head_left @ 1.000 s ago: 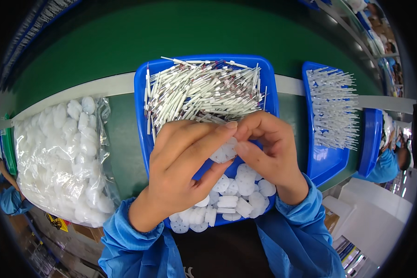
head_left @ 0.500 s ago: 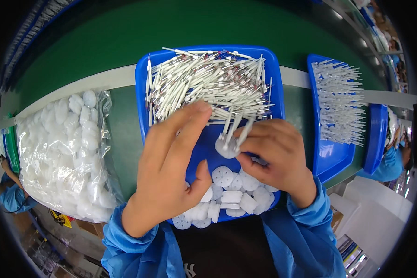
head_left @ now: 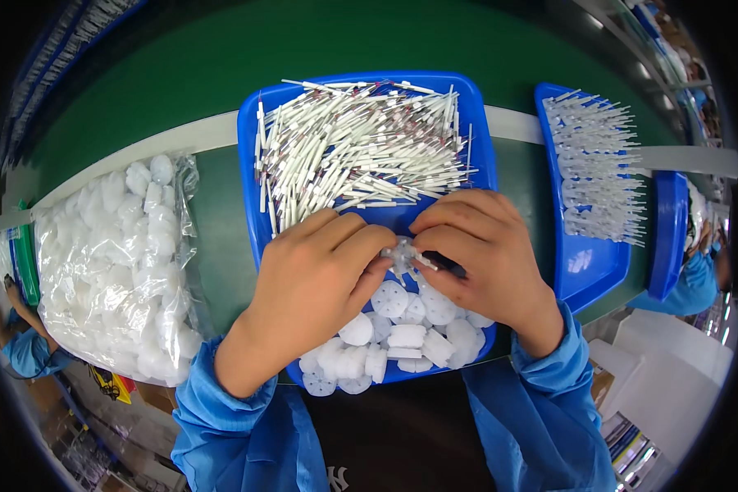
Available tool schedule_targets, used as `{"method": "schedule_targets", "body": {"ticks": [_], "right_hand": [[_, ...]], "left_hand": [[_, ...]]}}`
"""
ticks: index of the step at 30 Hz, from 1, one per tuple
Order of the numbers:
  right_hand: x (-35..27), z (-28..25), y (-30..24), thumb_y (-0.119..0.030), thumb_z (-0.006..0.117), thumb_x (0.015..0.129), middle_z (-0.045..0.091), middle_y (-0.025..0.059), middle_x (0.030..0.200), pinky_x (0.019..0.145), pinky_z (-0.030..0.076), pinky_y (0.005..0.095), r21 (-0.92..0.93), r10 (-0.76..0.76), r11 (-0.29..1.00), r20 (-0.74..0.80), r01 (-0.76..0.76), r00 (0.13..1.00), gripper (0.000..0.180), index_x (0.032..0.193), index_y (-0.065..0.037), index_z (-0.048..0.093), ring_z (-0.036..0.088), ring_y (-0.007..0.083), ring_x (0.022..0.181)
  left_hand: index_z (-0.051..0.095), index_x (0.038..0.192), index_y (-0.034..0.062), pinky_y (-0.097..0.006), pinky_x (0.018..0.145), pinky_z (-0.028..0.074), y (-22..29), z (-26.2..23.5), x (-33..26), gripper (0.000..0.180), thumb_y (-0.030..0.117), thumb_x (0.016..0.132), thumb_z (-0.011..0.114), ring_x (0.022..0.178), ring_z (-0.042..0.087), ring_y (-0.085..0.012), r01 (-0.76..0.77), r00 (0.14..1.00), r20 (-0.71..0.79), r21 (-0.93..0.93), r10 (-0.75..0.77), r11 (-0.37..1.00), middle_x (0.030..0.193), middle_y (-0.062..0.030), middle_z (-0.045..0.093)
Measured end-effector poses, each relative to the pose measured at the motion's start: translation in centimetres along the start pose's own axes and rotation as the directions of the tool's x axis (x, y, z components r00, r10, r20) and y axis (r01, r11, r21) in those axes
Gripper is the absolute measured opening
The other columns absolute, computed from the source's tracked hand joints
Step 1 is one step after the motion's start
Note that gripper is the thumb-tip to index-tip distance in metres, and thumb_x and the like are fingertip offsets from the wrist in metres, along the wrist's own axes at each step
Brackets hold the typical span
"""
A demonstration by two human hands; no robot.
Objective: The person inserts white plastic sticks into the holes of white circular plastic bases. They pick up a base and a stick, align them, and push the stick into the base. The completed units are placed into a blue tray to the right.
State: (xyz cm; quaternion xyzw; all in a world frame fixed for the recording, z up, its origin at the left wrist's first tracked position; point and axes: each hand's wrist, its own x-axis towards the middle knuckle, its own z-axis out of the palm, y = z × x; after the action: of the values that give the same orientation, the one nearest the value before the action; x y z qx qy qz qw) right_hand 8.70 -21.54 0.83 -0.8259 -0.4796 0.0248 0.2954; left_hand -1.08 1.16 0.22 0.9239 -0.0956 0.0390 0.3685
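Over the front half of a blue tray (head_left: 243,164), my two hands meet at a small translucent white plastic disc (head_left: 402,256) with thin white sticks in it. My left hand (head_left: 320,275) pinches the disc's left edge between thumb and fingers. Closed at its right side, my right hand (head_left: 490,258) grips the disc and one stick; its fingertips partly hide it. Behind the hands, the tray holds a heap of thin white sticks (head_left: 361,148) with some reddish parts. Loose white perforated discs (head_left: 389,299) lie in the tray nearest me.
On the left rests a clear plastic bag (head_left: 111,271) packed with white discs. A second blue tray (head_left: 578,275) at the right carries rows of discs with upright sticks (head_left: 594,168). Another blue tray (head_left: 669,234) stands beyond it. People in blue sleeves (head_left: 33,353) sit at both sides.
My left hand has come in from above the stick heap and closed on the disc. The disc has tipped, so its sticks no longer point up and away.
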Motion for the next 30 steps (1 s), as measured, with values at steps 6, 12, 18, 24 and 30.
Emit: {"method": "schedule_targets", "body": {"ticks": [6, 12, 18, 24, 30], "right_hand": [[-0.5, 0.8, -1.2, -0.011, 0.079, 0.074, 0.071, 0.0000, 0.097, 0.090, 0.053, 0.0418, -0.057, 0.035, 0.998, -0.054, -0.038, 0.998, 0.016, 0.089, -0.012, 0.073, 0.068, 0.0239, 0.101], [-1.4, 1.5, -0.7, -0.012, 0.076, 0.077, 0.071, 0.0009, 0.097, 0.090, 0.053, 0.0405, -0.073, 0.053, 0.996, -0.099, -0.061, 0.994, 0.015, 0.091, -0.012, 0.073, 0.069, 0.0230, 0.097], [-10.2, -6.4, -0.4, -0.012, 0.086, 0.084, 0.078, 0.0038, 0.110, 0.092, 0.056, 0.0395, -0.032, 0.216, 0.968, -0.391, -0.247, 0.895, 0.021, 0.103, -0.014, 0.077, 0.074, 0.0214, 0.095], [-20.8, -12.0, 6.0, -0.010, 0.083, 0.089, 0.080, 0.0116, 0.099, 0.074, 0.059, 0.0375, -0.007, 0.531, 0.690, -0.675, -0.723, 0.513, 0.015, 0.103, -0.005, 0.079, 0.076, 0.0269, 0.081], [-20.1, -12.1, 8.6, -0.025, 0.081, 0.095, 0.077, 0.0131, 0.092, 0.072, 0.058, 0.0366, -0.281, 0.726, 0.310, -0.546, -0.908, 0.417, 0.017, 0.100, -0.009, 0.079, 0.073, 0.0260, 0.075]], "left_hand": [[0.072, 0.092, 0.0138, -0.040, 0.070, 0.056, 0.4, 0.8, 0.5, 0.015, 0.011, 0.081, 0.082, 0.082, 0.066, -0.0260, -0.070, 0.995, -0.057, 0.112, 0.077, 0.991, 0.089, -0.0013, 0.067], [0.080, 0.101, 0.0094, -0.041, 0.072, 0.056, 0.9, 0.5, 0.5, 0.022, 0.004, 0.080, 0.081, 0.084, 0.068, -0.0298, -0.055, 0.997, -0.039, 0.161, 0.062, 0.985, 0.095, -0.0052, 0.072], [0.078, 0.109, 0.0017, -0.043, 0.079, 0.054, 0.8, -0.5, -2.0, 0.024, -0.003, 0.086, 0.073, 0.089, 0.068, -0.0338, -0.072, 0.991, -0.109, 0.086, 0.081, 0.994, 0.103, -0.0138, 0.075], [0.075, 0.109, 0.0002, -0.040, 0.082, 0.053, 0.6, -0.6, -1.6, 0.020, -0.007, 0.092, 0.067, 0.092, 0.068, -0.0313, -0.071, 0.990, -0.120, 0.015, 0.072, 0.997, 0.103, -0.0147, 0.074], [0.077, 0.108, 0.0002, -0.041, 0.080, 0.053, 0.1, -0.5, -1.9, 0.021, -0.006, 0.089, 0.069, 0.090, 0.068, -0.0321, -0.062, 0.988, -0.140, 0.004, 0.062, 0.998, 0.101, -0.0143, 0.075]]}}
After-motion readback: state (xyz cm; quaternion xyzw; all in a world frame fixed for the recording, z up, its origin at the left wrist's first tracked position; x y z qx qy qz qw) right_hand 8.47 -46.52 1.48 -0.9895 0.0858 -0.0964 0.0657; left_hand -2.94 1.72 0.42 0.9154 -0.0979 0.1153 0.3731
